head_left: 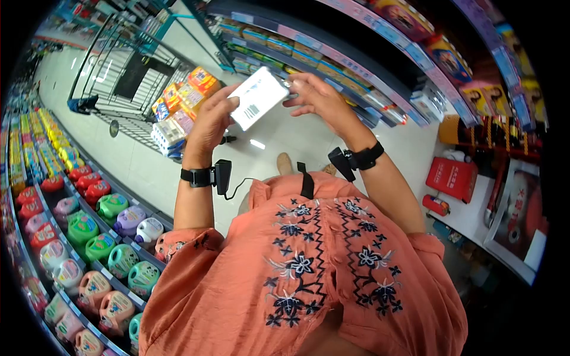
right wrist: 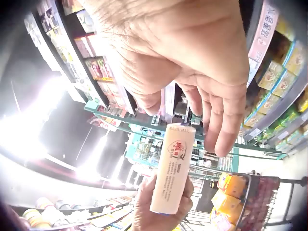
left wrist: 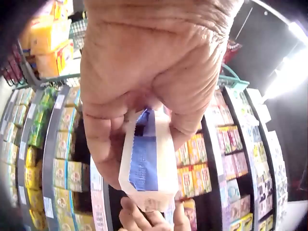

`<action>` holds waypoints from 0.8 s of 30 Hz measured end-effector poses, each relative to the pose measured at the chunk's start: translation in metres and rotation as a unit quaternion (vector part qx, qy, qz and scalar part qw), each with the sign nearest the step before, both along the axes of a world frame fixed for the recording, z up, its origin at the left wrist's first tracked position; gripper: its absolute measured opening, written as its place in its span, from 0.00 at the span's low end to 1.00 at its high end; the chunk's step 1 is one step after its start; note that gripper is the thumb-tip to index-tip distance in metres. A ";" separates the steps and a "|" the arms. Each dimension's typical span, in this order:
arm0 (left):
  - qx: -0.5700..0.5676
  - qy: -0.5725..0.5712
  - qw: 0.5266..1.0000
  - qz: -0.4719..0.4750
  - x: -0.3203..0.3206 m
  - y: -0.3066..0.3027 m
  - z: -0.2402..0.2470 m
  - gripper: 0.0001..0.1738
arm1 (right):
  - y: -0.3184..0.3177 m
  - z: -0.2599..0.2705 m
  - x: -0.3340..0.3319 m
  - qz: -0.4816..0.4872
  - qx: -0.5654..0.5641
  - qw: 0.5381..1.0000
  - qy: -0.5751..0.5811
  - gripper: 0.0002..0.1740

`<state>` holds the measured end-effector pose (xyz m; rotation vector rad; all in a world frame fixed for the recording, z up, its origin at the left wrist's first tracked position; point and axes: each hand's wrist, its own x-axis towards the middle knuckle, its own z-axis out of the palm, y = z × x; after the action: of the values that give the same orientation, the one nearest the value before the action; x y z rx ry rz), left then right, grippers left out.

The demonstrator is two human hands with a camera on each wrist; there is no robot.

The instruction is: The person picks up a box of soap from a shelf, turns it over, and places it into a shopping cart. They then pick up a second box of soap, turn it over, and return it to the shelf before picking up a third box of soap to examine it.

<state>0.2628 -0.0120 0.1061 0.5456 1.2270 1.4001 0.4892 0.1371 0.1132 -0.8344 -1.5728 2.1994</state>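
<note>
My left hand [head_left: 211,118] grips a small white box [head_left: 259,99] by one end, thumb on the face that carries a barcode. In the left wrist view a blue panel [left wrist: 144,163] with a serrated edge runs along the box. From the right wrist view its narrow pale side [right wrist: 172,168] shows a red emblem and lines of print. At the box's far end is my right hand [head_left: 326,101], its fingers spread and relaxed, with the fingertips close to the box's edge. No object shows between those fingers in the right wrist view.
A wire shopping cart [head_left: 127,80] with orange and yellow packs [head_left: 190,95] stands ahead on the left. Shelves of detergent bottles [head_left: 98,246] line the left side. Boxed goods [head_left: 303,53] fill the shelves ahead. A red box [head_left: 452,179] sits on a white surface at right.
</note>
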 end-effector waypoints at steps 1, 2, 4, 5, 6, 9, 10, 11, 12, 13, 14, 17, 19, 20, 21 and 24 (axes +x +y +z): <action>0.000 -0.009 0.999 -0.039 0.006 0.009 -0.006 0.30 | 0.002 0.000 0.006 -0.013 -0.019 1.000 0.015 0.32; -0.009 0.005 0.998 -0.058 0.014 0.018 -0.004 0.30 | 0.004 -0.001 0.013 -0.016 -0.029 0.999 0.027 0.30; -0.009 0.021 0.996 -0.087 0.033 0.036 -0.003 0.31 | 0.007 -0.008 0.030 -0.033 -0.023 0.999 0.024 0.29; -0.009 0.022 0.995 -0.095 0.040 0.042 -0.004 0.30 | 0.008 -0.009 0.040 -0.042 -0.019 0.999 0.023 0.28; -0.007 0.023 0.994 -0.103 0.047 0.049 -0.005 0.30 | 0.009 -0.007 0.050 -0.063 -0.022 0.998 0.022 0.27; 0.014 -0.003 0.992 -0.128 0.069 0.069 -0.010 0.31 | 0.011 -0.005 0.078 -0.119 -0.025 0.992 0.025 0.26; 0.024 -0.028 0.990 -0.139 0.076 0.075 -0.010 0.32 | 0.012 -0.006 0.088 -0.133 -0.023 0.990 0.031 0.25; 0.034 -0.052 0.987 -0.148 0.083 0.081 -0.011 0.33 | 0.013 -0.005 0.098 -0.147 -0.021 0.988 0.036 0.25; 0.031 -0.067 0.984 -0.165 0.086 0.088 -0.020 0.35 | 0.014 -0.005 0.107 -0.167 -0.023 0.985 0.042 0.25; 0.034 -0.090 0.980 -0.173 0.093 0.094 -0.027 0.34 | 0.014 -0.003 0.118 -0.187 -0.025 0.981 0.049 0.25; 0.035 -0.113 0.976 -0.181 0.098 0.098 -0.033 0.34 | 0.014 -0.002 0.128 -0.207 -0.028 0.976 0.055 0.25; 0.046 -0.111 0.967 -0.226 0.120 0.112 -0.034 0.31 | 0.020 -0.009 0.155 -0.243 -0.054 0.964 0.097 0.26; 0.036 -0.059 0.972 -0.223 0.146 0.115 -0.021 0.31 | 0.021 -0.006 0.170 -0.254 -0.073 0.956 0.130 0.26; 0.051 -0.065 0.962 -0.259 0.152 0.120 -0.023 0.30 | 0.021 -0.004 0.177 -0.259 -0.082 0.951 0.148 0.26; 0.054 -0.063 0.960 -0.268 0.160 0.124 -0.019 0.31 | 0.022 -0.004 0.184 -0.263 -0.097 0.947 0.155 0.26; 0.044 -0.049 0.957 -0.284 0.185 0.138 -0.009 0.36 | 0.026 -0.006 0.202 -0.267 -0.143 0.935 0.182 0.25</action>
<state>0.4474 0.1257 0.0972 0.8070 0.8359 0.9783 0.6916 0.1629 0.1076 -0.7608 -0.7494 2.0372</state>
